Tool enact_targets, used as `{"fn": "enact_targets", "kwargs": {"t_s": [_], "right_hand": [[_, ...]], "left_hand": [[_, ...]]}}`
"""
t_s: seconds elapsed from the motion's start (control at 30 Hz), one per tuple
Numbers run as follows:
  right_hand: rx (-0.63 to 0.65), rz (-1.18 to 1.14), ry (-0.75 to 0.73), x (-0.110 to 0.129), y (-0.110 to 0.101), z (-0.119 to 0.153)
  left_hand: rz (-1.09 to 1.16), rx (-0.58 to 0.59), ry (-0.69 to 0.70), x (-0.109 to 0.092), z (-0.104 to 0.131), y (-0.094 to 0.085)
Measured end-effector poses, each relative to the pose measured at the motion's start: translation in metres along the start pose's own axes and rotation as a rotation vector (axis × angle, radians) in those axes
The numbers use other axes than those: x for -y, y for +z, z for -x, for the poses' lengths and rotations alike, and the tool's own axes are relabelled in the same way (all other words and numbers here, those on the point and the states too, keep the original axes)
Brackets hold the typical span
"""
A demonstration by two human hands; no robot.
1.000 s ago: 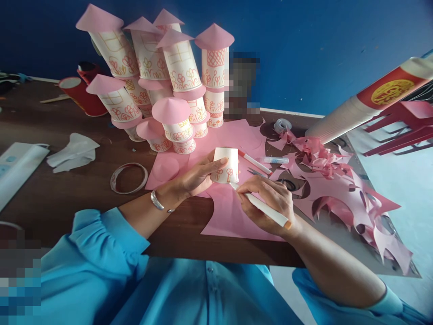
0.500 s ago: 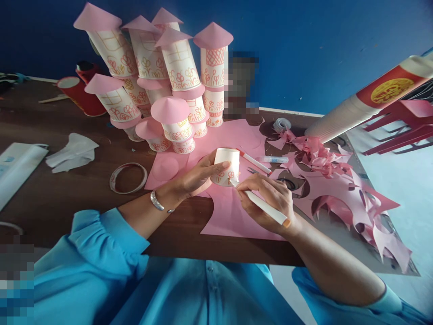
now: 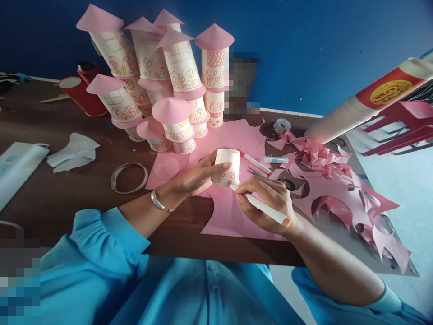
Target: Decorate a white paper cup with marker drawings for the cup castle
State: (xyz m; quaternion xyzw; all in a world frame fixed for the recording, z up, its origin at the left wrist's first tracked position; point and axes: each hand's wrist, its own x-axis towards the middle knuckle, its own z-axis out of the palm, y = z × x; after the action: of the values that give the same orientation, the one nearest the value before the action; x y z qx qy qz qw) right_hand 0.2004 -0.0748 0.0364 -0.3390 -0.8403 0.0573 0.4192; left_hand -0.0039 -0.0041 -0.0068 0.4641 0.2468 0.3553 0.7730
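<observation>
A white paper cup [image 3: 227,159] with flowers drawn in orange and red near its lower edge is gripped by my left hand [image 3: 202,175], the thumb across its side. My right hand [image 3: 267,198] closes around a white marker [image 3: 265,208] with an orange end. The marker's tip is at the cup's lower rim. Beneath both hands lies pink paper [image 3: 233,216]. Just beyond the cup rests another white marker with red ends [image 3: 254,162], and scissors [image 3: 286,183] lie partly hidden behind my right hand.
Several cup towers with pink cone roofs [image 3: 171,110] stand at the back left. A tape roll [image 3: 129,178] and crumpled white tissue [image 3: 73,152] lie to the left. Pink scraps [image 3: 341,185] cover the right side, near a long leaning stack of cups [image 3: 358,108].
The marker tip has shifted slightly down to the cup's lower rim. My left hand keeps its hold on the cup, and the view has moved very slightly.
</observation>
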Motion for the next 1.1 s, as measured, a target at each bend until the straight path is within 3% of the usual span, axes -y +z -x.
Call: {"fn": "enact_targets", "kwargs": {"t_s": [0.53,1.1], "right_hand": [[-0.097,-0.010,-0.026,0.0026,-0.0047,-0.0029],[-0.071,-0.039,0.012,0.0000,0.0013,-0.0014]], "left_hand": [[0.239,-0.052,-0.032,-0.0007,-0.0032,-0.0062],[0.168,-0.020,0.009,0.0001,-0.0034,-0.0033]]}}
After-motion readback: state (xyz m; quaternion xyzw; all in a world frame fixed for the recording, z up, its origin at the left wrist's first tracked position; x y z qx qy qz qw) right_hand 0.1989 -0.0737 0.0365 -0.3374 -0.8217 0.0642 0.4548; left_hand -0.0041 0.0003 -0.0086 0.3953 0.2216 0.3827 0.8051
